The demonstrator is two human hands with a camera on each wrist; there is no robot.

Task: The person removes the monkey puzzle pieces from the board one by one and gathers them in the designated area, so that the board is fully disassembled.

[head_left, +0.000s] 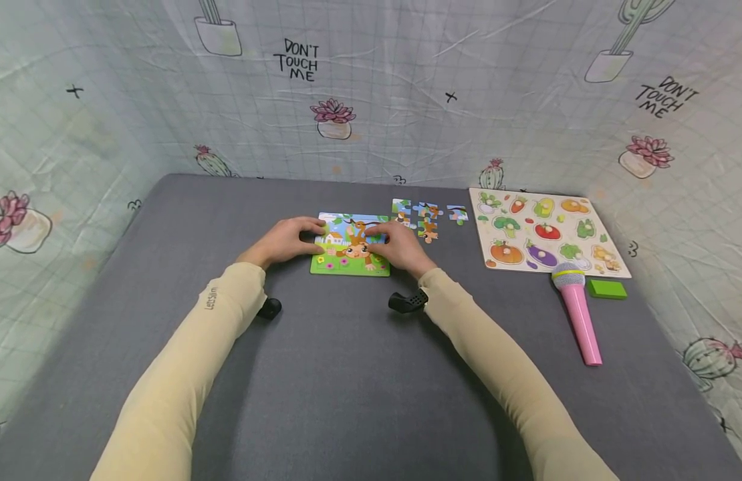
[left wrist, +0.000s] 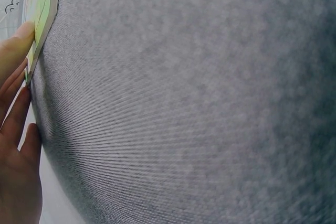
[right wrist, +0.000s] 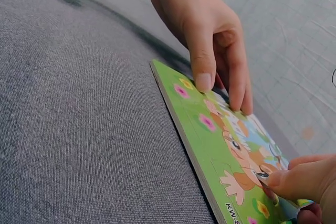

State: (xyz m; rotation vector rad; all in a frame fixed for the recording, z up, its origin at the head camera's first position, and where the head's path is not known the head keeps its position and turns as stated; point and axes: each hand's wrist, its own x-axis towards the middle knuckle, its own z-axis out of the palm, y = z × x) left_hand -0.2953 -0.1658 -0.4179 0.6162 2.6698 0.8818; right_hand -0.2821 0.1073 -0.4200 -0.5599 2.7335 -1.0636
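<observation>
A monkey jigsaw puzzle (head_left: 347, 268) in a green-bordered board lies on the grey table. My left hand (head_left: 283, 242) holds the board's left side, its thumb on the picture and its fingers along the edge, as the left wrist view also shows. Over the right part of the picture, the thumb and fingers of my right hand (head_left: 402, 247) pinch a jigsaw piece (right wrist: 265, 183) beside the monkey's eye, mostly covered by the hand. Several loose jigsaw pieces (head_left: 428, 230) lie just beyond the right hand.
At the back right lies a vegetable picture board (head_left: 518, 230). A pink toy microphone (head_left: 578, 317) leans its head over that board's front edge, next to a green block (head_left: 607, 289). Patterned fabric (head_left: 395, 87) encloses the table's back and sides.
</observation>
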